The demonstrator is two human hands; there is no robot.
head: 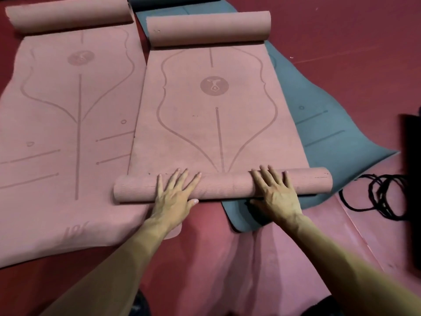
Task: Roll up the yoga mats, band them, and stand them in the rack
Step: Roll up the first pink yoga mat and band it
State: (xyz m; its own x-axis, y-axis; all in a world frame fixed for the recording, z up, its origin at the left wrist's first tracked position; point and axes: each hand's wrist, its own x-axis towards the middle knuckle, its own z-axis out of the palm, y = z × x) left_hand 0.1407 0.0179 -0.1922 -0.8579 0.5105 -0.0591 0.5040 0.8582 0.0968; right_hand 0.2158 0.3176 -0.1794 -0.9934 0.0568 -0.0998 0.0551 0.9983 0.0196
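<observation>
Pressing flat on the roll (224, 185) at the near end of the middle pink mat (216, 124) with both hands: left hand (175, 197) toward the roll's left end, right hand (276, 195) toward its right, well apart, fingers straight and spread over the top, pinching and gripping nothing. Probably spaced that way to push both sides evenly and keep the roll straight and tight. Judged early in the rolling, with most of the length flat ahead. Lying crosswise directly under palms and fingers, sticking out past each hand, left tip overlapping the second pink mat (68, 133). Off to the right on the red floor (341, 42), a loose coil of black bands (376, 197), untouched, seemingly kept near for the banding step. Beyond the fingertips, printed length running away to a curled far end (208, 28), likely to need flattening before meeting the roll. Underneath, a blue-grey mat (330, 124), partly covered, showing along the right side and at the near corner. Along the left, the second pink mat spread flat, far end curled as well. At the floor's right edge, a dark object (412, 179), too cut off to name. No rack in view.
</observation>
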